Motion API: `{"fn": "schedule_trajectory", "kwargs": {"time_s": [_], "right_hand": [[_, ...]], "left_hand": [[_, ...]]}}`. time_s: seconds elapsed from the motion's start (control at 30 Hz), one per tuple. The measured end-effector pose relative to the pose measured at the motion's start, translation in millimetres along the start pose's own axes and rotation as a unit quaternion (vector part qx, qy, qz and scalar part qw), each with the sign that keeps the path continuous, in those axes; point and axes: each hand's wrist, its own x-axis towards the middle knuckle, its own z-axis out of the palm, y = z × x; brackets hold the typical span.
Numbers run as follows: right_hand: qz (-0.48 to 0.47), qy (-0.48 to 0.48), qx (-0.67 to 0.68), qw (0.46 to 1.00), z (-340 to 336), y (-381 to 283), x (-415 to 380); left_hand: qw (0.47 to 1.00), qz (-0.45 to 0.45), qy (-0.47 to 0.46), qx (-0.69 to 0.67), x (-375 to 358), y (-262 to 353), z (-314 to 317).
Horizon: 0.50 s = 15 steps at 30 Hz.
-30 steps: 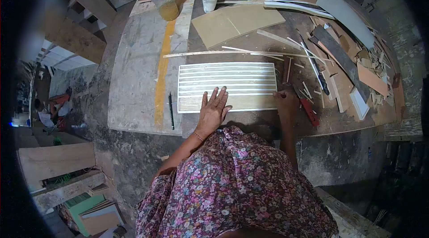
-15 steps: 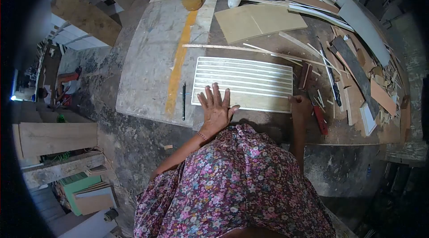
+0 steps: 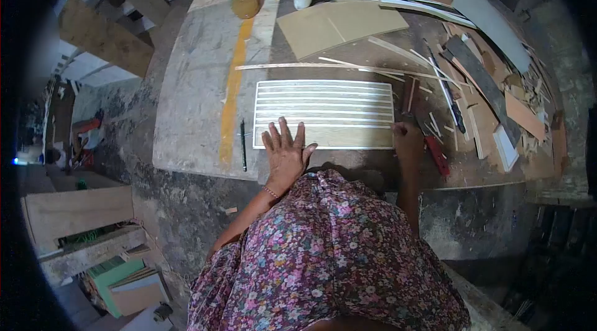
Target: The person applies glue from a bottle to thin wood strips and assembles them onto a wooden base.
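Both hands have barely shifted along the slatted panel's near edge.
Left hand [image 3: 286, 152] lies flat, fingers spread wide, on the slatted panel [image 3: 323, 113]; right hand [image 3: 407, 142] rests curled at its right corner on the tabletop [image 3: 193, 95], grip unclear.

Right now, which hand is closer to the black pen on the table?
Left. The left hand lies flat on the striped board, just right of the black pen. The right hand is at the board's far right end.
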Motion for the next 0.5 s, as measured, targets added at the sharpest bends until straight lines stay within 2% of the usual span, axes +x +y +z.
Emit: {"fn": "schedule_trajectory", "kwargs": {"time_s": [0.17, 0.37, 0.5], "right_hand": [[0.011, -0.05, 0.042, 0.998, 3.8, 20.4, 4.6], [0.015, -0.058, 0.155, 0.986, 24.3, 55.9, 10.3], [0.026, -0.065, 0.103, 0.992, 1.9, 21.5, 3.0]], "left_hand": [[1.0, 0.004, 0.005, 0.003, -0.4, -0.2, 1.7], [1.0, 0.002, 0.005, 0.006, -1.8, -0.4, 5.2], [1.0, 0.002, 0.0, 0.01, -1.7, -0.6, 4.8]]}}
